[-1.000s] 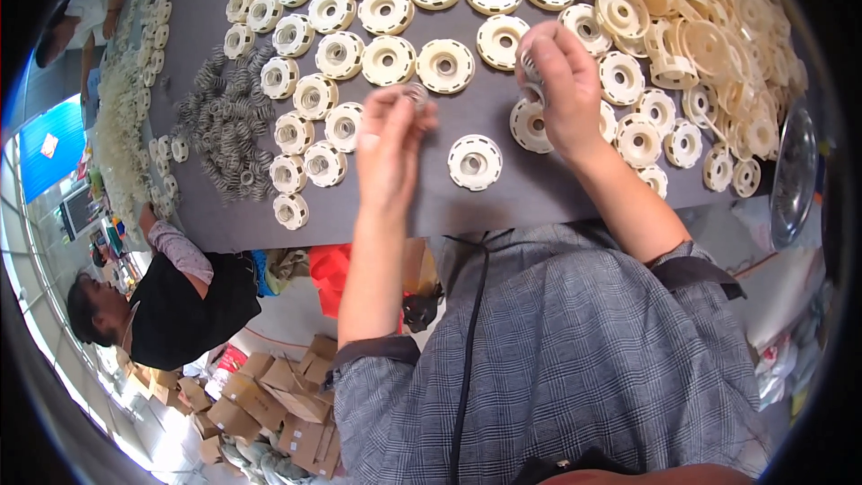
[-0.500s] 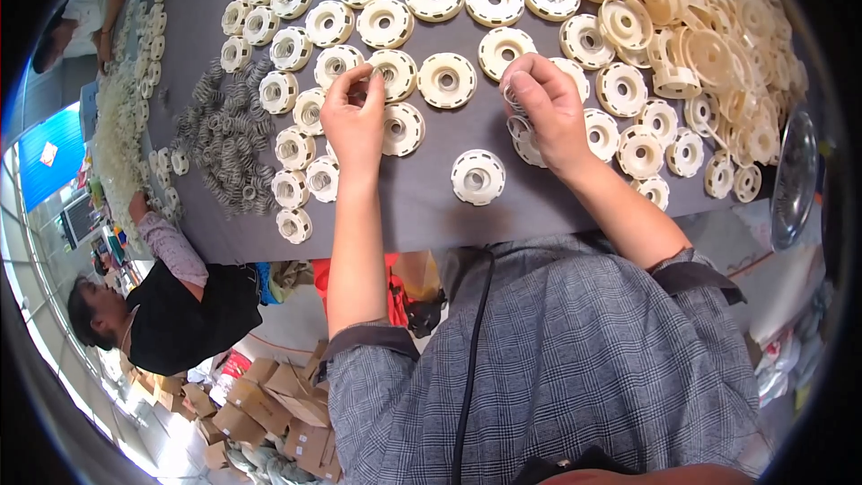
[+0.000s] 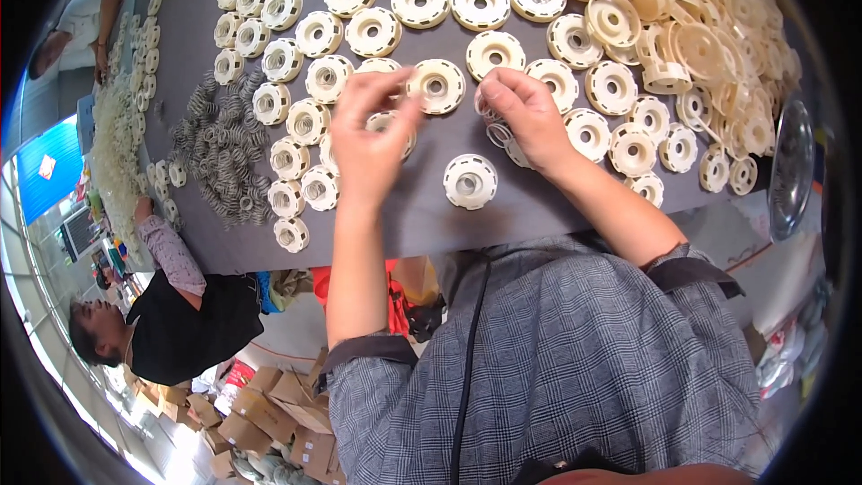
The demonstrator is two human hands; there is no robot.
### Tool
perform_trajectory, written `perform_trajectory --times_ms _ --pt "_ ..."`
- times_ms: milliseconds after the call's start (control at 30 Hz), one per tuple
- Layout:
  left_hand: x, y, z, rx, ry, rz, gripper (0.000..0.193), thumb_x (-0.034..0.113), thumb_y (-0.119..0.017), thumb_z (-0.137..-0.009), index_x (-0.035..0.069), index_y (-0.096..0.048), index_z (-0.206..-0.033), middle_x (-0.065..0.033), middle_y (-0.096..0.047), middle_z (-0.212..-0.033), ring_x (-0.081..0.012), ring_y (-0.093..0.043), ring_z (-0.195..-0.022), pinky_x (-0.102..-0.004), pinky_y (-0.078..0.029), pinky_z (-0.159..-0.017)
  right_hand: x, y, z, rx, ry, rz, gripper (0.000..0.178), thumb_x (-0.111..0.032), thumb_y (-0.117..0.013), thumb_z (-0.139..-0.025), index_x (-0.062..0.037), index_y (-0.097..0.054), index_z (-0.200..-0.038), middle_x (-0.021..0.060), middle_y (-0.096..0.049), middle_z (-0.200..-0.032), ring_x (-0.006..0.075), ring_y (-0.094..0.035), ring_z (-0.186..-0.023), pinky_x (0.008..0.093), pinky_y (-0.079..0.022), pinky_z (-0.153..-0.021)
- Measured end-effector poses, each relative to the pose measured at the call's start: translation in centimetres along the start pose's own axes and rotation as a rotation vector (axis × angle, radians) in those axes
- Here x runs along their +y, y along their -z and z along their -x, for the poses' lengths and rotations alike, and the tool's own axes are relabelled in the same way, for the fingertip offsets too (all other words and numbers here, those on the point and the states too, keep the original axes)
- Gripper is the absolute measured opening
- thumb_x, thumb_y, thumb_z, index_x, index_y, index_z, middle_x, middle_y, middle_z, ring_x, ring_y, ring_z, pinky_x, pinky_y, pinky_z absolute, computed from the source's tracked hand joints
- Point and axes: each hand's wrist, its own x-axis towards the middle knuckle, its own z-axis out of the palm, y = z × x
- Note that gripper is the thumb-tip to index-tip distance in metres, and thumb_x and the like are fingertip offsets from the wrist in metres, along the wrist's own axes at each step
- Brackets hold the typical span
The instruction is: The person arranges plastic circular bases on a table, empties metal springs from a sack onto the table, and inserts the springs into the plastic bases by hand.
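Note:
My right hand (image 3: 532, 119) is closed in a pinch around a few metal coil springs (image 3: 498, 133), whose coils poke out on its left side. My left hand (image 3: 373, 139), a little smeared by motion, hovers over cream plastic wheel-like discs with its fingers apart and no object visible in them. Just right of its fingertips lies a cream disc (image 3: 436, 86) with a bare centre hole. One disc with a spring in its middle (image 3: 470, 181) sits alone near the table's front edge, between my forearms. Parts of the discs beneath both hands are hidden.
Loose springs form a grey pile (image 3: 224, 148) on the left. Many cream discs stand in rows on the grey table (image 3: 377, 229), and a heap of them (image 3: 709, 36) rises at the right. A co-worker (image 3: 180, 314) is at the left, with cardboard boxes (image 3: 260, 418) below.
My left hand has lifted off a disc and shifted right, its pinch loosened. The right hand, still holding springs, has moved slightly left. The whole view has shifted a little.

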Motion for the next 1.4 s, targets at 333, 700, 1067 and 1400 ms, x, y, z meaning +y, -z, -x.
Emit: perform_trajectory --times_ms 333,700,1067,1400 --pt "2.4 -1.8 2.0 -0.099 -0.143 -0.081 0.022 0.004 -0.070 -0.067 0.002 -0.059 -0.086 -0.0074 -0.055 -0.085 -0.0150 -0.053 -0.070 -0.0253 -0.044 -0.061 -1.3 -0.3 0.2 -0.163 -0.223 0.049 0.025 -0.025 -0.054 -0.087 -0.0004 -0.061 -0.087 -0.0004 -0.057 -0.077 0.0060 -0.051 -0.072 0.0210 -0.042 -0.069" --pt "-0.7 -0.4 -1.0 0.066 0.402 0.632 0.018 0.015 -0.057 -0.085 -0.001 -0.059 -0.093 -0.0066 -0.060 -0.076 -0.0121 -0.057 -0.066 -0.0224 -0.047 -0.064 -2.8 1.2 -0.2 0.141 0.168 0.355 0.022 -0.016 -0.050 -0.089 0.0004 -0.060 -0.078 -0.0018 -0.053 -0.067 0.0038 -0.044 -0.062 0.0194 -0.036 -0.056" --pt "-6.0 1.0 -7.8 0.114 -0.061 -0.427 0.017 0.009 -0.067 -0.070 0.004 -0.065 -0.086 -0.0060 -0.061 -0.081 -0.0157 -0.055 -0.064 -0.0273 -0.045 -0.061 -1.7 1.6 -1.0 0.127 0.128 0.255 0.020 -0.017 -0.054 -0.087 0.0000 -0.061 -0.077 -0.0042 -0.051 -0.063 0.0017 -0.039 -0.057 0.0184 -0.032 -0.050" --pt "-6.4 1.3 -7.8 0.050 -0.124 -0.472 0.022 0.008 -0.064 -0.072 0.007 -0.065 -0.094 -0.0070 -0.058 -0.089 -0.0161 -0.056 -0.068 -0.0280 -0.046 -0.064 -1.6 0.7 -1.6 0.106 0.123 0.205 0.020 -0.017 -0.054 -0.087 -0.0005 -0.062 -0.077 -0.0032 -0.056 -0.068 0.0020 -0.041 -0.061 0.0187 -0.034 -0.054"
